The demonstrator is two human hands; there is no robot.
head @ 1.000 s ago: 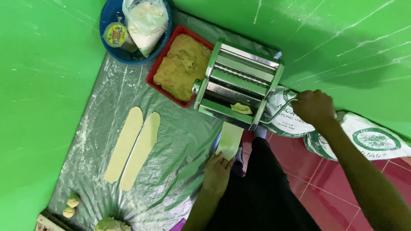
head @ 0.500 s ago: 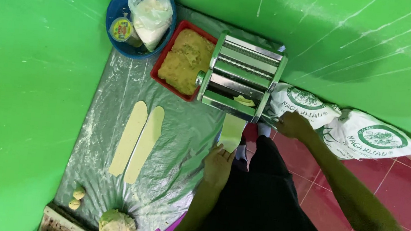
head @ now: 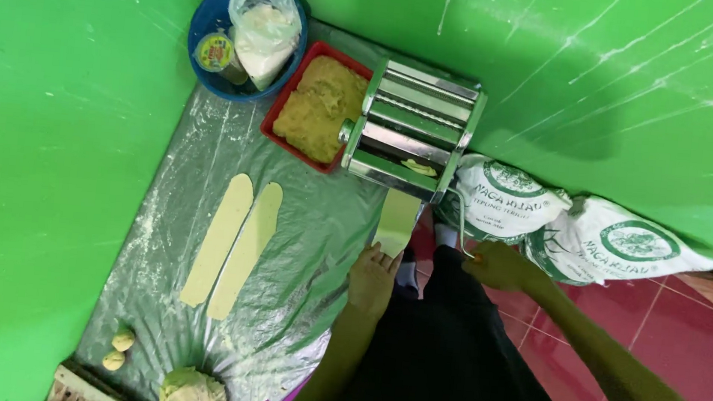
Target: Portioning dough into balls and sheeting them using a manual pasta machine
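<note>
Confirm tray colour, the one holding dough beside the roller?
Red tray, best seen in the head view.

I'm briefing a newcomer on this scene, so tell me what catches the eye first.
The metal pasta roller stands against bright green walls, a dough sheet emerging onto the left hand. The right hand is at the crank. Two rolled dough strips lie on the floured plastic sheet.

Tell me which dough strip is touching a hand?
The short dough strip hanging out of the metal roller machine; the left hand supports its end. The two long strips lie untouched on the plastic sheet.
</note>
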